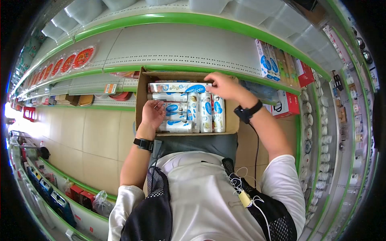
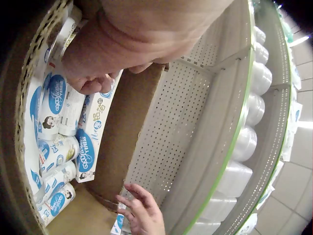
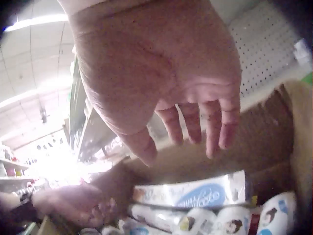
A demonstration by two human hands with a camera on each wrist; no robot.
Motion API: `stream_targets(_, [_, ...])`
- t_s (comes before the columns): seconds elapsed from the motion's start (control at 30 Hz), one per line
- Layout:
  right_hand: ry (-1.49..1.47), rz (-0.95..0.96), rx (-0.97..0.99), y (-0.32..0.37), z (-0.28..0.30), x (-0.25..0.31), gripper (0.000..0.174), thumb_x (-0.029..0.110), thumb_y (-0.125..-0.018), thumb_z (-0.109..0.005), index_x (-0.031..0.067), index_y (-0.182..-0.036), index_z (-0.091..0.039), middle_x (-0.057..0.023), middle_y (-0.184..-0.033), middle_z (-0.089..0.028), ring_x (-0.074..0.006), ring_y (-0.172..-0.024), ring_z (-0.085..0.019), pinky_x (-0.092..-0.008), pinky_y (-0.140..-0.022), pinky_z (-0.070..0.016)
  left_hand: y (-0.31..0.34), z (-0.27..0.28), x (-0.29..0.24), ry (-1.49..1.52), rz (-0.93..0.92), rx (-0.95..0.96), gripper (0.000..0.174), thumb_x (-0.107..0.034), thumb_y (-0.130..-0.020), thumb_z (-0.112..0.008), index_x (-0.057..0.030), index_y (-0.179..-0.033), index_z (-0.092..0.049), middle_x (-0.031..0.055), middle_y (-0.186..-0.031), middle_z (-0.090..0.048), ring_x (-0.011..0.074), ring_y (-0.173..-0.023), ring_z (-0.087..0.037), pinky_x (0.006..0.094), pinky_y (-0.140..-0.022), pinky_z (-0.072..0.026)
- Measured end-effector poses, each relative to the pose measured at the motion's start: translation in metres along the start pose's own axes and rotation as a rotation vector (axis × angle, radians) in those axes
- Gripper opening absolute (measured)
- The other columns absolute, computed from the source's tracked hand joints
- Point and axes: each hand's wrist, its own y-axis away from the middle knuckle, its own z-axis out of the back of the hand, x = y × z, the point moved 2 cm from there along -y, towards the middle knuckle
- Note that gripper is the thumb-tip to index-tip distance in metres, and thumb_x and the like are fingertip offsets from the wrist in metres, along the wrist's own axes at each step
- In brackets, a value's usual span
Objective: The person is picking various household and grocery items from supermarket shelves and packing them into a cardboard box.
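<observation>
An open cardboard box (image 1: 187, 133) holds several white-and-blue plastic-wrapped rolls (image 1: 206, 112) and a long flat carton (image 1: 179, 87) along its far side. My left hand (image 1: 152, 114) hovers at the left part of the box, fingers loosely bent close over the rolls with nothing in them. In the left wrist view, that hand (image 2: 132, 44) partly hides the rolls and the carton (image 2: 87, 152). Over the far right corner of the box is my right hand (image 1: 224, 85). Its fingers hang apart and hold nothing in the right wrist view, above the carton (image 3: 195, 192).
A green-edged shelf (image 1: 169, 48) stands right behind the box. At its right end are upright cartons (image 1: 265, 60) and a red box (image 1: 304, 73); red round packages (image 1: 83, 58) line its left. Clear plastic containers (image 1: 257, 12) fill the shelf above. A cable (image 1: 257, 148) hangs from the right wrist.
</observation>
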Motion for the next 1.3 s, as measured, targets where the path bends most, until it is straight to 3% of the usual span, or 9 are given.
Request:
stream_targets(0.13, [0.211,-0.009,-0.048,-0.020,-0.054,-0.027,0.059,0.011,-0.083,-0.072,0.0055,-0.137,-0.050,-0.0160,-0.134,-0.055,-0.0328,-0.114,-0.061,-0.0438,-0.096,-0.0509,0.000,-0.001,-0.001,-0.042,0.007,-0.014,0.022,-0.022,-0.090,-0.054,-0.0063,-0.104,-0.058,0.0088,-0.099,-0.063,0.0218,-0.079,-0.059,0.0329,-0.068,-0.0496])
stream_targets(0.27, [0.400,-0.315,0.101,-0.034,-0.076,-0.046,0.070,0.001,-0.078,-0.067,0.0099,-0.144,-0.045,-0.0153,-0.141,-0.050,-0.0404,-0.132,-0.046,-0.0476,-0.106,-0.0441,0.001,0.001,0.000,-0.060,0.008,-0.026,0.026,-0.024,-0.089,-0.054,-0.0065,-0.108,-0.057,0.0093,-0.104,-0.063,0.0225,-0.085,-0.061,0.0341,-0.071,-0.0498])
stream_targets(0.47, [0.574,-0.295,0.069,-0.038,-0.073,-0.048,0.052,0.006,-0.076,-0.068,0.0082,-0.127,-0.058,-0.0157,-0.128,-0.060,-0.0386,-0.113,-0.060,-0.0459,-0.094,-0.0513,-0.003,0.006,0.001,-0.082,0.021,-0.006,0.024,-0.024,-0.089,-0.057,-0.0063,-0.104,-0.058,0.0121,-0.110,-0.064,0.0232,-0.091,-0.062,0.0344,-0.072,-0.0483])
stream_targets(0.53, [0.444,-0.120,-0.083,-0.023,-0.058,-0.027,0.037,0.012,-0.073,-0.072,0.0048,-0.109,-0.063,-0.0170,-0.106,-0.066,-0.0404,-0.094,-0.065,-0.0481,-0.084,-0.0542,-0.002,0.004,0.001,-0.088,0.036,0.002,0.025,-0.025,-0.089,-0.056,-0.0061,-0.105,-0.058,0.0123,-0.111,-0.063,0.0238,-0.093,-0.063,0.0346,-0.073,-0.0485])
stream_targets(0.73, [0.130,0.007,-0.097,0.021,-0.018,0.020,0.037,0.022,-0.070,-0.074,0.0015,-0.100,-0.068,-0.0211,-0.095,-0.068,-0.0394,-0.094,-0.065,-0.0471,-0.082,-0.0531,0.002,0.001,0.003,-0.139,0.075,0.040,0.034,-0.027,-0.091,-0.052,-0.0056,-0.117,-0.057,0.0107,-0.114,-0.061,0.0258,-0.100,-0.062,0.0373,-0.081,-0.0473])
stream_targets(0.93, [-0.091,-0.143,-0.065,0.072,0.048,0.019,0.040,0.012,-0.079,-0.077,-0.0011,-0.116,-0.065,-0.0091,-0.090,-0.071,-0.0150,-0.079,-0.068,-0.0286,-0.073,-0.0541,-0.002,0.003,0.003,-0.114,0.084,0.027,0.038,-0.028,-0.091,-0.053,-0.0049,-0.121,-0.056,0.0120,-0.121,-0.061,0.0266,-0.103,-0.060,0.0382,-0.084,-0.0455])
stream_targets(1.0, [-0.422,-0.129,-0.309,0.082,0.060,-0.020,0.040,0.012,-0.083,-0.076,-0.0034,-0.118,-0.063,-0.0049,-0.092,-0.069,-0.0087,-0.077,-0.065,-0.0249,-0.069,-0.0535,-0.002,0.004,0.003,-0.119,0.083,0.029,0.038,-0.028,-0.090,-0.053,-0.0046,-0.121,-0.056,0.0118,-0.120,-0.061,0.0260,-0.102,-0.060,0.0375,-0.084,-0.0452])
stream_targets(1.13, [-0.152,-0.296,-0.757,0.084,0.100,-0.059,0.041,0.023,-0.080,-0.079,-0.0052,-0.107,-0.067,-0.0092,-0.081,-0.071,-0.0128,-0.059,-0.066,-0.0281,-0.058,-0.0521,0.000,0.000,0.003,-0.124,0.072,0.012,0.037,-0.027,-0.090,-0.052,-0.0038,-0.120,-0.055,0.0118,-0.118,-0.062,0.0243,-0.096,-0.061,0.0360,-0.079,-0.0472])
stream_targets(1.3, [-0.091,-0.641,-0.743,0.065,0.127,-0.146,0.050,0.030,-0.076,-0.080,-0.0093,-0.100,-0.062,-0.0257,-0.095,-0.071,-0.0300,-0.069,-0.072,-0.0378,-0.067,-0.0566,0.001,-0.003,0.005,-0.081,0.072,0.017,0.034,-0.024,-0.091,-0.052,-0.0026,-0.118,-0.054,0.0139,-0.116,-0.062,0.0233,-0.089,-0.062,0.0329,-0.071,-0.0504])
